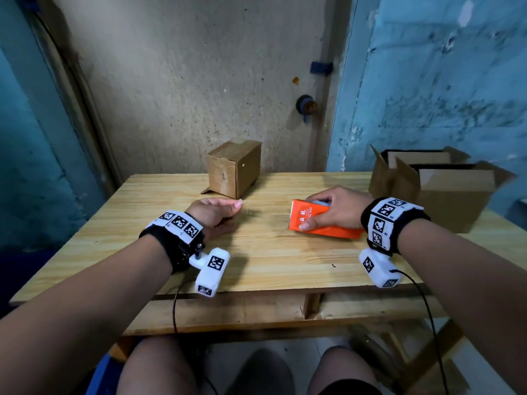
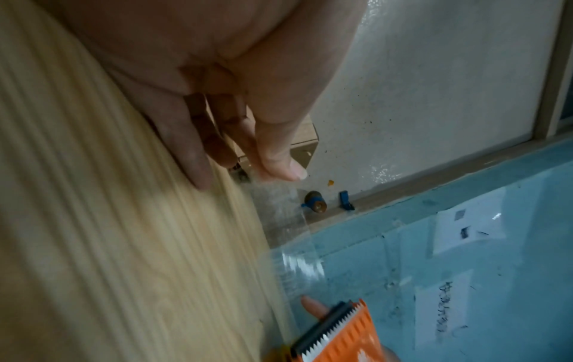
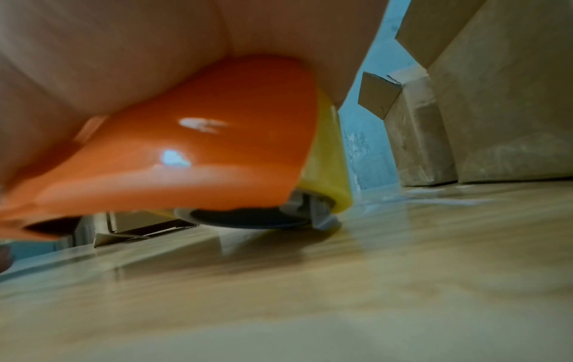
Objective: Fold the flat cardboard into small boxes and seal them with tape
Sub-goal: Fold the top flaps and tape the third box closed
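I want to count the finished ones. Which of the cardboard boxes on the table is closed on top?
The small box at the table's far edge, against the wall. The two larger boxes at the right stand with flaps open.

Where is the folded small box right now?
Head view: the small box stands at the table's far edge, centre, beyond the left hand.

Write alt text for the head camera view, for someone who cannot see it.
Seen from above, a person's right hand grips an orange tape dispenser on a wooden table, while the left hand rests nearby. A small folded cardboard box stands behind; open boxes sit far right.
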Demonstrator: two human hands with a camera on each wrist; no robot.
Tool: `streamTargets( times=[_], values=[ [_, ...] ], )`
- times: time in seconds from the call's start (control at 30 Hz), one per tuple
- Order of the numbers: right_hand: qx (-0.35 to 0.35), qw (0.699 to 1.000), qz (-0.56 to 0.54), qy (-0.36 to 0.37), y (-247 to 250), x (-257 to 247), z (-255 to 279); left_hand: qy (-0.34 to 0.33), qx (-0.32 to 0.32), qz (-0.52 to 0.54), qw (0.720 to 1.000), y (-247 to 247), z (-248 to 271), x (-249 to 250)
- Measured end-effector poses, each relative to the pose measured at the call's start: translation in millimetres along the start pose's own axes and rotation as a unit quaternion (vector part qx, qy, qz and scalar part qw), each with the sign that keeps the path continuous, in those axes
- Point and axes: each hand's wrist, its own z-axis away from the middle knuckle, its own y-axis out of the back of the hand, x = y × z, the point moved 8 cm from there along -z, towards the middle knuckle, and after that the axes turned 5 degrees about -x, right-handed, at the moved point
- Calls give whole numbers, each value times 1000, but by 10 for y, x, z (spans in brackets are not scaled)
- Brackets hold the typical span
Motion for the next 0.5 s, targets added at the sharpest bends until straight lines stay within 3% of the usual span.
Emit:
streamTargets(
  times=[0.2, 0.5],
  values=[
    [-5, 1000, 9, -5, -42, 6, -14, -18, 15, -38, 999, 23, -110, 66],
    [-31, 999, 31, 20, -17, -94, 32, -8, -1, 41, 999, 85, -115, 61]
  ],
)
